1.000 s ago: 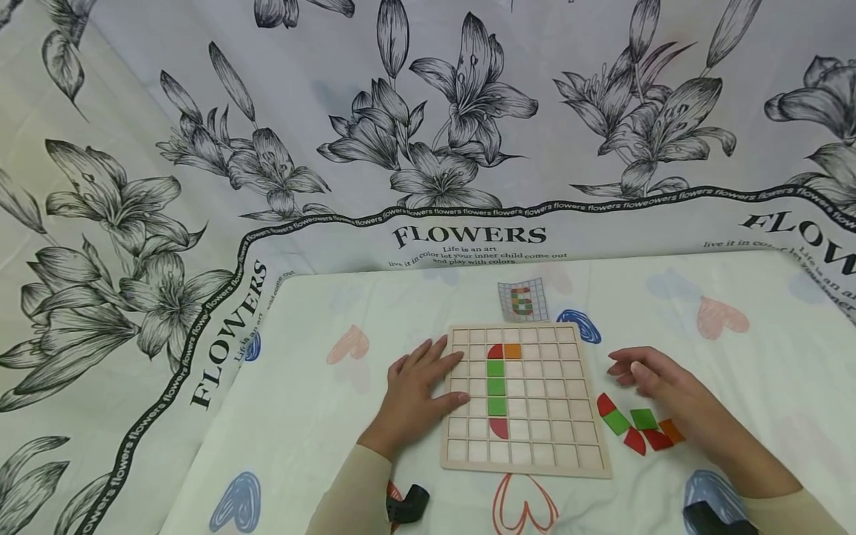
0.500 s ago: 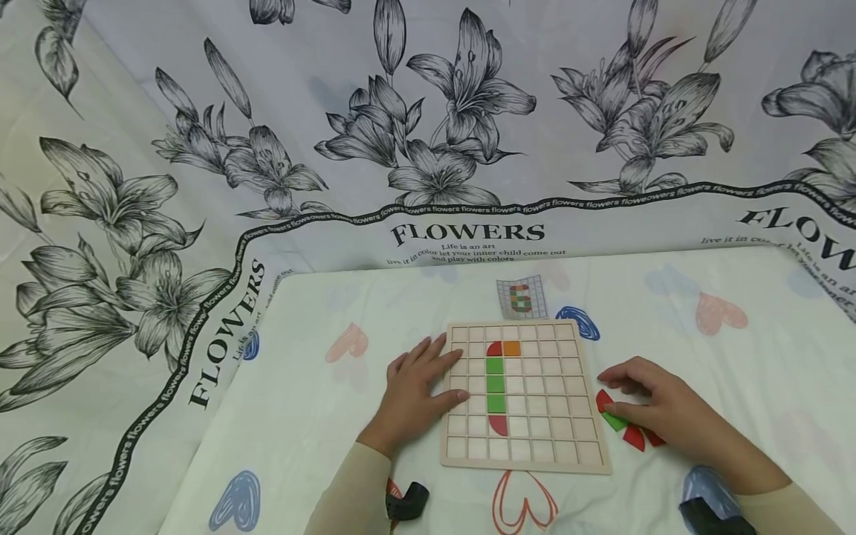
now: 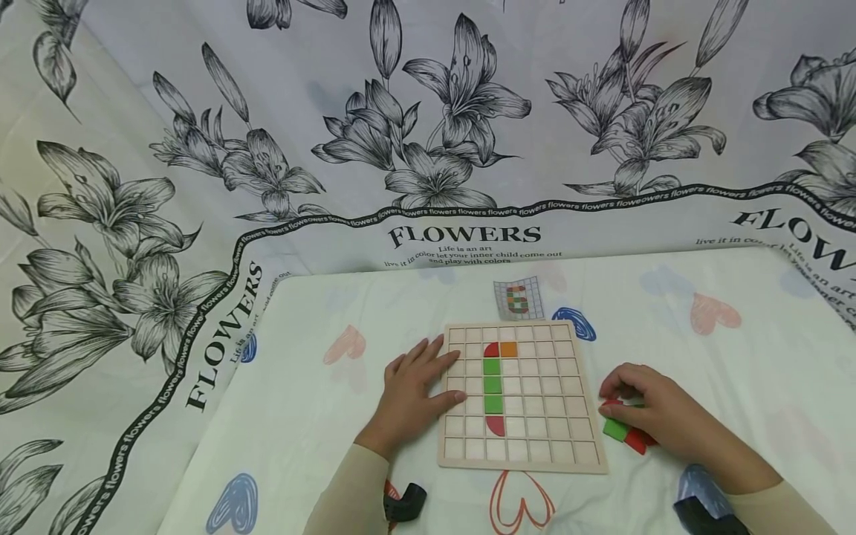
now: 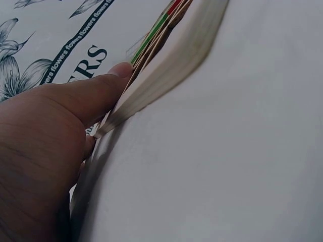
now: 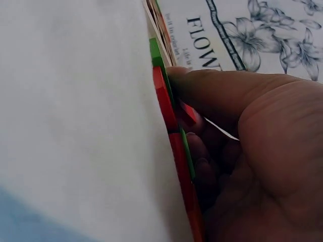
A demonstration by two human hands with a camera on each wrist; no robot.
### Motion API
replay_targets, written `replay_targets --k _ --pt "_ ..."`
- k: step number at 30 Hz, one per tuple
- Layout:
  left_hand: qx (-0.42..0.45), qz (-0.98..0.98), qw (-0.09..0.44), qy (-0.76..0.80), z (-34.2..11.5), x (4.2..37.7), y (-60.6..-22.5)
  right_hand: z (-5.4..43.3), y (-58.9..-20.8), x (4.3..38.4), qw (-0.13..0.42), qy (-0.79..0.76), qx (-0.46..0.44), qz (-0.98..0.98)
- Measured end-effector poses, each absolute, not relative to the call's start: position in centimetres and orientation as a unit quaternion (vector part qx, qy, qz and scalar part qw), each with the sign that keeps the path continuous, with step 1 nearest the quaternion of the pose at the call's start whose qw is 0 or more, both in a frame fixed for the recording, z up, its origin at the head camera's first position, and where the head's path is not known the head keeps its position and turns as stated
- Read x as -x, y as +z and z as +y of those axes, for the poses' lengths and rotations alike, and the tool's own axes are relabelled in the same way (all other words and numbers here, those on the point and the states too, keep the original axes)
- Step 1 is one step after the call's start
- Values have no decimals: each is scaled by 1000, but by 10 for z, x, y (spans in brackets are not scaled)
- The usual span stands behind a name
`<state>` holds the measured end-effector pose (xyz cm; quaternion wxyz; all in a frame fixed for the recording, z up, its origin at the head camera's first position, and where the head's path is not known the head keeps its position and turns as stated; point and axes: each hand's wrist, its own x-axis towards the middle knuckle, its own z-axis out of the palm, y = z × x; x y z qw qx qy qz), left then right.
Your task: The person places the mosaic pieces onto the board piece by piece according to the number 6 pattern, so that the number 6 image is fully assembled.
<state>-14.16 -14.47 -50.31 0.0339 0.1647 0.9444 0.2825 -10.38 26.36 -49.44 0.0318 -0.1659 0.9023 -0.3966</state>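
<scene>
Right hand (image 3: 655, 410) is pinching a red tile (image 5: 189, 112), likely light, stiff, best held by its edges; left hand (image 3: 413, 392), fingers spread, is touching the board (image 3: 539, 386).

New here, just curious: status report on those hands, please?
Left hand rests on pale square wooden grid board. Right hand pinches red curved-edged tile. Green square tile close by, possibly crowding.

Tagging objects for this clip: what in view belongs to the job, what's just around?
Likely the job:
grid board
tiles set in it
loose tiles by the right hand
pattern card

Just around:
floral backdrop
heart-print cloth
</scene>
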Motion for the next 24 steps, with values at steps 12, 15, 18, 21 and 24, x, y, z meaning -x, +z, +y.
replay_targets --k 12,15,18,21,24 --pt "-166 943 37 284 -145 141 -501 264 -492 104 52 -387 152 908" --pt "-168 944 36 283 -145 142 -501 263 -491 103 50 -394 145 906" --pt "-169 944 34 282 -145 142 -502 262 -489 103 56 -411 130 901" --pt "-170 944 34 280 -145 142 -502 261 -488 102 61 -423 114 897" --pt "-170 944 35 279 -146 142 -502 261 -487 102 58 -429 105 895"
